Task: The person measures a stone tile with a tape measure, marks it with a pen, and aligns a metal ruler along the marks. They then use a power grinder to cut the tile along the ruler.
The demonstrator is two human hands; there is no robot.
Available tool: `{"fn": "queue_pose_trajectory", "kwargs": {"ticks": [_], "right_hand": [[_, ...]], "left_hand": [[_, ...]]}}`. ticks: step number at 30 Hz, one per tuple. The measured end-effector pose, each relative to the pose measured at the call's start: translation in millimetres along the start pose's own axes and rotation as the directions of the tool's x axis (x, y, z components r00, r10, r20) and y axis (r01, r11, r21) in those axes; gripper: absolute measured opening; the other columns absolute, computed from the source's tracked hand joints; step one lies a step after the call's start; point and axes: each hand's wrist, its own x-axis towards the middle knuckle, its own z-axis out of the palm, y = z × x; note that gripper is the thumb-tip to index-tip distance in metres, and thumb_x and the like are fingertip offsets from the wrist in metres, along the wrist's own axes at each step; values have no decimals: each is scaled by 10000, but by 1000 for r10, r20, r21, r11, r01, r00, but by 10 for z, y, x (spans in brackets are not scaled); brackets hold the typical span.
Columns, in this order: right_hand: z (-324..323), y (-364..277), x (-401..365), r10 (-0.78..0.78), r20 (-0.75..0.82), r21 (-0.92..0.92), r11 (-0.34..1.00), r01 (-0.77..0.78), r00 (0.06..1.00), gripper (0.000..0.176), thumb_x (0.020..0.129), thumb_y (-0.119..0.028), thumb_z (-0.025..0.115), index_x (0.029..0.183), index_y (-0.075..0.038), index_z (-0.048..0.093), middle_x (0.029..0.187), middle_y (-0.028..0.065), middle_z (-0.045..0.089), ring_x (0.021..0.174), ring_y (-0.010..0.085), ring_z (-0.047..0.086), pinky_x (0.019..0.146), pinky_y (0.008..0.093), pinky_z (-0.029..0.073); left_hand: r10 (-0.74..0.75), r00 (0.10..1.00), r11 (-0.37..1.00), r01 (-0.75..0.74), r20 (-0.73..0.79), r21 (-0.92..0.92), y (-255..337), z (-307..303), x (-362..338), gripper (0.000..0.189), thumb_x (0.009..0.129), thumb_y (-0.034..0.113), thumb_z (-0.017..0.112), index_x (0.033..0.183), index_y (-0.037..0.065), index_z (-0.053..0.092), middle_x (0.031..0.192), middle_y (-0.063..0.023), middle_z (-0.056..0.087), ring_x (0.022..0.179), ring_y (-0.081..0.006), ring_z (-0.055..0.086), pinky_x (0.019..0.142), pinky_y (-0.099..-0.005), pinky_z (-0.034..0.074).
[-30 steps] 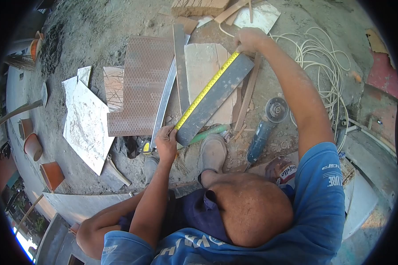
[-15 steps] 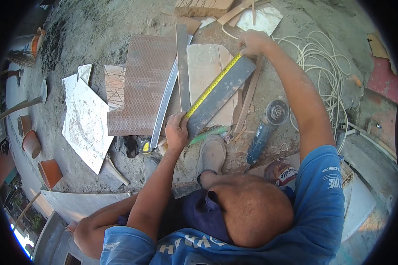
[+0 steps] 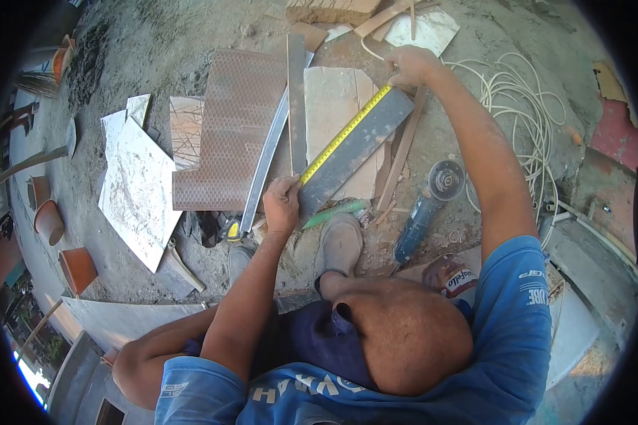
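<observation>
A yellow measuring tape blade stretches along the upper long edge of a dark grey tile strip. My left hand is closed on the tape's near end, at the strip's lower left corner. At the far end, my right hand pinches the tape by the strip's upper corner; its fingertips are partly hidden. Beneath the strip lies a pale tile slab. A narrow dark strip and a grey metal straightedge lie to the left of it.
A blue angle grinder lies right of my shoe. Coiled white cable spreads at the right. Left are a brown patterned tile, broken white tiles and a small yellow-and-black item. A green object lies by my shoe.
The view has shifted slightly. Both hands keep their places at the two ends of the tape, and the strip lies as before.
</observation>
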Motion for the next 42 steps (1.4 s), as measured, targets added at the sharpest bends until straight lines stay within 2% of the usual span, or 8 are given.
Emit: {"fn": "queue_pose_trajectory", "kwargs": {"ticks": [9,13,15,18,21,33,38,42], "right_hand": [[87,93,-83,-11,-59,33,999,13,998,301,705,-327,800,914,-138,695,987,77,688,998,282,637,821,391,514],[-44,-56,-231,-33,-65,215,975,46,997,230,755,-229,763,924,-82,713,990,114,695,958,316,645,840,388,512],[187,190,-93,-167,-67,278,944,179,984,215,768,-162,736,945,-42,712,972,133,697,933,321,651,845,378,512],[209,209,-86,-234,-121,294,920,260,965,216,772,-177,721,926,-24,710,946,149,695,917,307,654,831,370,512],[140,158,-56,-159,-7,354,923,151,987,223,777,-195,706,908,-14,704,932,165,688,894,294,657,820,366,512],[100,80,249,74,252,-44,997,-65,965,283,757,-345,705,970,-162,742,979,88,724,951,257,677,812,375,528],[-130,-168,101,175,253,-58,985,-165,952,283,747,-357,728,938,-150,743,920,92,729,873,275,679,769,395,527],[-236,-295,134,183,331,-139,980,-144,926,315,768,-364,727,1029,-187,736,1018,69,719,945,263,672,826,406,527]], "left_hand": [[-159,987,987,159,8,-19,19,15,25,90,832,61,683,876,-16,666,837,-186,667,786,-342,655,734,-389,504],[-239,965,969,244,105,-32,87,-54,76,88,842,84,670,887,12,645,858,-196,661,797,-362,648,724,-414,499],[-227,969,974,226,93,24,79,-35,73,106,850,58,666,937,0,652,815,-173,671,735,-269,668,696,-362,506],[-179,981,984,179,73,3,87,-46,69,121,842,53,664,952,4,664,846,-193,674,746,-295,668,704,-373,506],[-199,977,979,201,72,-26,42,-16,56,129,837,49,664,957,1,674,848,-203,671,754,-314,665,709,-380,504],[-233,971,972,232,43,35,117,-13,27,107,863,111,633,928,26,628,850,-216,649,843,-410,624,745,-473,472],[43,999,983,-43,6,176,149,85,49,169,851,118,663,999,45,631,930,-196,653,887,-402,616,771,-470,475],[80,996,977,-84,27,195,311,218,179,188,844,118,676,1006,36,631,939,-192,649,903,-400,610,778,-467,476]]}}
